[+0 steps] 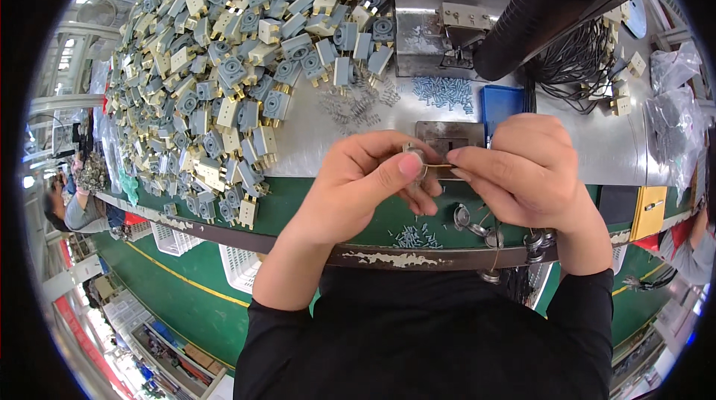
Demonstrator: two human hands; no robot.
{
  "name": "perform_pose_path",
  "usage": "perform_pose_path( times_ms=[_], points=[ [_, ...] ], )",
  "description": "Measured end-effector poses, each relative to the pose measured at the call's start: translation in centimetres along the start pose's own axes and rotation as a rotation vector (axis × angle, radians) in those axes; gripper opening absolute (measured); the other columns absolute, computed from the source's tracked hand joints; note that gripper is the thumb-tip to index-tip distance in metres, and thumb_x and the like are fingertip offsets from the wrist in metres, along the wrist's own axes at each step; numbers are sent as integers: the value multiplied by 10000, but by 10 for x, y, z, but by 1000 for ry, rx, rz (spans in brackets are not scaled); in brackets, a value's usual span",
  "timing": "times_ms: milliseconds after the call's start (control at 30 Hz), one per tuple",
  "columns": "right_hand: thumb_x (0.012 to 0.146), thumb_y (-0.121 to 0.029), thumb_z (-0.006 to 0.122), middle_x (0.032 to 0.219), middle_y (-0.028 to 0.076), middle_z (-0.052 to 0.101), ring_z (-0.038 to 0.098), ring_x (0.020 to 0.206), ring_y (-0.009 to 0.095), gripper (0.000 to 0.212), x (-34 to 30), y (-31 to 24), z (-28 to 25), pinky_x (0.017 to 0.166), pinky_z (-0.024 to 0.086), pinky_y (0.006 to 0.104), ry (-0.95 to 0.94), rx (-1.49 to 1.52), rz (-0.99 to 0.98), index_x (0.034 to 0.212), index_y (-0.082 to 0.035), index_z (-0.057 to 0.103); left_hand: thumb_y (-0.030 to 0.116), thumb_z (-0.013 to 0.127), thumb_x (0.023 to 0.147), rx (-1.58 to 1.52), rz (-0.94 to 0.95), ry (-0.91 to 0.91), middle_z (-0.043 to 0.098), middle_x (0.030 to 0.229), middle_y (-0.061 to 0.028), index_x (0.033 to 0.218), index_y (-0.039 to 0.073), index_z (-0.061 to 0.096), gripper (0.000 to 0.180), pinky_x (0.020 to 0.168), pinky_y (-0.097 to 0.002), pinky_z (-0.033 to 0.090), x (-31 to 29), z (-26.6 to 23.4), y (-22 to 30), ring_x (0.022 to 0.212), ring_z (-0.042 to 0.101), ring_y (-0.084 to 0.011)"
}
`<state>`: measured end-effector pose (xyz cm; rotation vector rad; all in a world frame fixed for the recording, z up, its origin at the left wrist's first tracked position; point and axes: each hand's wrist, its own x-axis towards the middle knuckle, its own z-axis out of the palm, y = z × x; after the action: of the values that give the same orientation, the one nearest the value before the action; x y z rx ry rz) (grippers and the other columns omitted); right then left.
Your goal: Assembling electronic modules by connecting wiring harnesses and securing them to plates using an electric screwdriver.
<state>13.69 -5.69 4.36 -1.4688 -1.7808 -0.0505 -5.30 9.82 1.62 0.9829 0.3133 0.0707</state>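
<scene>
In front of me, above the near part of the bench, my left hand (356,180) pinches a small round metal part (415,151) between thumb and fingers. My right hand (531,173) is closed, its thumb and forefinger gripping a thin brownish wire (438,166) that reaches to that part. How the two join is hidden by my fingers. Just beyond my hands sits a metal block with a slot (464,130). Several similar round metal parts (462,216) with wires lie or hang at the bench's front edge, below my right hand.
A big heap of grey and cream plug housings (231,68) fills the left side. Springs (354,104), screws (445,92) and a blue tray (501,105) lie beyond my hands. More screws (416,237) lie nearer. A dark column (514,31) and black cables (574,64) stand right.
</scene>
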Motion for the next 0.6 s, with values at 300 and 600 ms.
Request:
perform_pose_path(
  times_ms=[300, 600],
  points=[
    [687, -69, 814, 589, 29, 542, 499, 480, 186, 229, 1, 4, -6, 471, 364, 323, 7, 252, 86, 915, -46, 802, 213, 521, 1114, -67, 70, -197, 740, 1133, -249, 1349, -104, 584, 400, 882, -414, 629, 1, 6, -3, 1034, 760, -327],
    [720, -82, 800, 584, 33, 544, 482, 467, 178, 173, 2, 3, -12, 468, 348, 323, 6, 344, 122, 888, -43, 794, 306, 561, 1085, -2, 111, -189, 740, 1095, -282, 1329, -164, 548, 530, 792, -445, 651, 6, 18, -1, 957, 772, -402]
  ],
)
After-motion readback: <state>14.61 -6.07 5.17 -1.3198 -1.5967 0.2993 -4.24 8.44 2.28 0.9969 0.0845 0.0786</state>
